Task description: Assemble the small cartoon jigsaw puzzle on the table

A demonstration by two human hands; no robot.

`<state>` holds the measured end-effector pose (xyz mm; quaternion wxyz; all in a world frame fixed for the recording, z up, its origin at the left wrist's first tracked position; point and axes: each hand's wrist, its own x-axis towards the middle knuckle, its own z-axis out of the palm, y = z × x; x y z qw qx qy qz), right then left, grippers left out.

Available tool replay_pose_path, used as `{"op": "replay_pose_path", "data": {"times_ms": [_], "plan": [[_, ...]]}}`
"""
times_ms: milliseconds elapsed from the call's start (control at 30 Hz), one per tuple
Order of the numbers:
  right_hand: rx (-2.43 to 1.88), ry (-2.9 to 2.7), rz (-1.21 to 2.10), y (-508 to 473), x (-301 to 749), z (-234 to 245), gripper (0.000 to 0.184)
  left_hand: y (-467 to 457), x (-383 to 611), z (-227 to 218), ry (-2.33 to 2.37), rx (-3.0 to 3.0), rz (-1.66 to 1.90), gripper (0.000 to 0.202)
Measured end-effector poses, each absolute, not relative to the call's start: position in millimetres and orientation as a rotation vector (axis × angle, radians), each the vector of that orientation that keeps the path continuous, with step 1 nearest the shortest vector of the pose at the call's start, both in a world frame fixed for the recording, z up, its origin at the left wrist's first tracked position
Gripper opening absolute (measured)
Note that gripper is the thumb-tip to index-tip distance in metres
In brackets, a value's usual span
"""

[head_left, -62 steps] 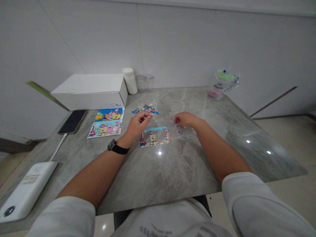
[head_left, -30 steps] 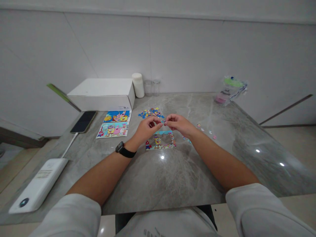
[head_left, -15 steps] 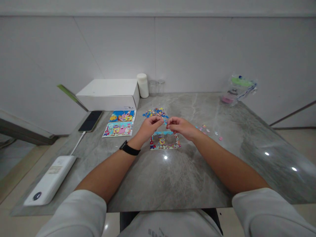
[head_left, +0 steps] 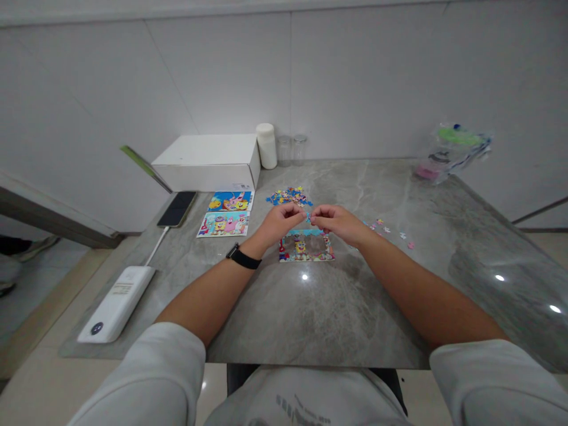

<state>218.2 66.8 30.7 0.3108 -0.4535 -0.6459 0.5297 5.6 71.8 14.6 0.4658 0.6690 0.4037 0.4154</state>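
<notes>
Above the far edge of a partly assembled jigsaw puzzle (head_left: 306,258), my left hand (head_left: 283,223) and my right hand (head_left: 339,223) meet with fingertips nearly touching. Between them shows a small light-blue puzzle piece (head_left: 307,218), pinched from both sides. The puzzle has a frame of joined pieces and a yellow cartoon figure inside, with grey tabletop showing through the gaps. Just beyond my hands lies a pile of loose puzzle pieces (head_left: 289,196). More scattered pieces (head_left: 403,235) lie to the right of my right hand, partly hidden by it.
Two cartoon picture cards (head_left: 223,225) lie left of the puzzle. Behind them are a white box (head_left: 208,163), a white bottle (head_left: 267,147) and two glasses (head_left: 299,151). A phone (head_left: 177,209) is cabled to a white power bank (head_left: 116,305). A plastic bag (head_left: 452,152) sits back right.
The camera view has shifted, so the whole scene sits further right and slightly higher. My fingertips have come closer together around the blue piece. At far left, a person's foot has come into view.
</notes>
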Motion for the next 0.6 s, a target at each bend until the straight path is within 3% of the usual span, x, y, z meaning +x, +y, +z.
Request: {"op": "replay_pose_path", "data": {"times_ms": [600], "plan": [[-1.190,-1.804,1.395,63.4,208.2,22.7,0.031,82.1,-16.8,28.9,0.995,1.855,0.688,0.028]]}}
